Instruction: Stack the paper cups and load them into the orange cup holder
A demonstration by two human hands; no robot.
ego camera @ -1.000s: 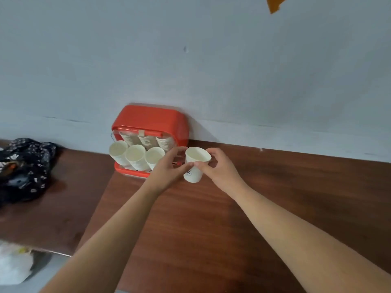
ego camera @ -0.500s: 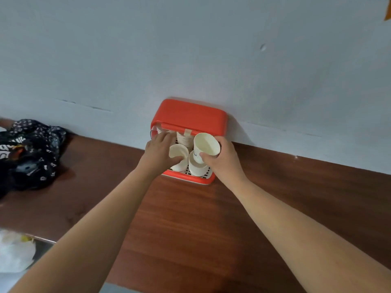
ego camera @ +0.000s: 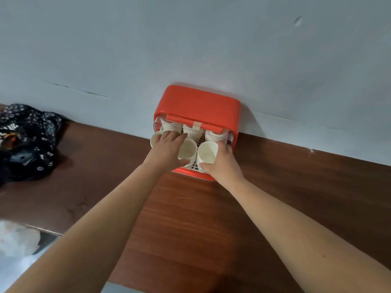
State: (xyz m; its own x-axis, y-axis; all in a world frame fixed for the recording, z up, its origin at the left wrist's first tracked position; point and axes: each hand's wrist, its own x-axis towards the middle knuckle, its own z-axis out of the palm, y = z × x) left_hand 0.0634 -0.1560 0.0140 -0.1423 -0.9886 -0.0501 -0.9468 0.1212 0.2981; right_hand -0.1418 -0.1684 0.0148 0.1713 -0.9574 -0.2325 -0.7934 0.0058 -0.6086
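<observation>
The orange cup holder [ego camera: 196, 103] stands against the wall on the brown table. Its front row holds three white paper cup stacks with open mouths facing me; more stacks sit behind under the lid. My right hand [ego camera: 222, 163] grips the right front cup [ego camera: 207, 154], thumb at its near rim, fingers round its far side. My left hand [ego camera: 167, 149] lies over the left cup [ego camera: 155, 139] and holds the middle cup [ego camera: 187, 152] between thumb and fingers.
A dark patterned cloth bundle [ego camera: 25, 140] lies at the left on a lower table part. A white crumpled bag [ego camera: 17, 242] sits at the bottom left past the table edge. The wooden table [ego camera: 296, 187] stretches to the right of the holder.
The cup in my right hand went from in front of the holder down into the right front slot. My left hand moved onto the middle cup. The view shifted closer.
</observation>
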